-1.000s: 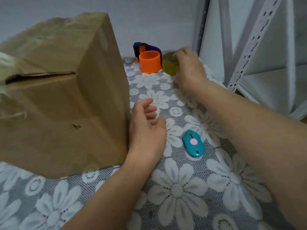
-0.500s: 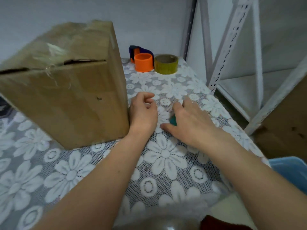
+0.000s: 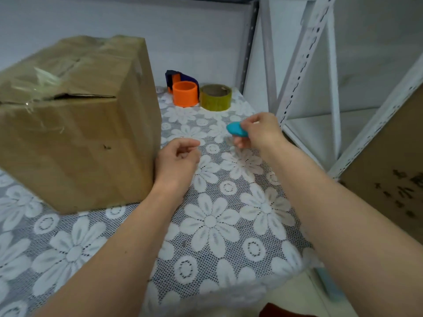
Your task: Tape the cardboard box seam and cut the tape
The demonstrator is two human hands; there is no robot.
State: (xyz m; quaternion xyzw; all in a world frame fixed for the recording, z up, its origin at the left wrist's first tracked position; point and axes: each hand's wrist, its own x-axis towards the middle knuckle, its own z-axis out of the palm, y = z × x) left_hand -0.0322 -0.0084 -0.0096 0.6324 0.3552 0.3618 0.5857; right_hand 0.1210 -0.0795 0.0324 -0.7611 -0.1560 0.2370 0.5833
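Box: the cardboard box (image 3: 75,120) is standing on the left half of the table (image 3: 229,225), its top seam gaping a little at the near edge, with loose clear tape (image 3: 43,76) crinkling on top.
Cutter: the small teal cutter (image 3: 235,129) is being held above the cloth, well right of the box; whether a blade is out cannot be told.
Right hand: the right hand (image 3: 261,131) is pinching the cutter between thumb and fingers, lifted clear of the table.
Left hand: the left hand (image 3: 178,161) is resting just beside the box's right face with fingers curled loosely inward, gripping nothing visible.
Tape roll: the yellowish tape roll (image 3: 216,97) is sitting at the far end of the table, touching or almost touching an orange ring (image 3: 185,93), with a dark blue holder (image 3: 180,77) behind.
Risks: the cutter is likely slipping from so light a pinch if swung fast; the left fingers are sitting near the path to the seam; the crinkled tape is probably going to tear unevenly.
Edges: the white shelf frame (image 3: 297,65) is standing close on the right, crowding that elbow; the table's near edge is falling away under the forearms.
Open room: the bare cloth between hands and tape roll is offering the freest space.
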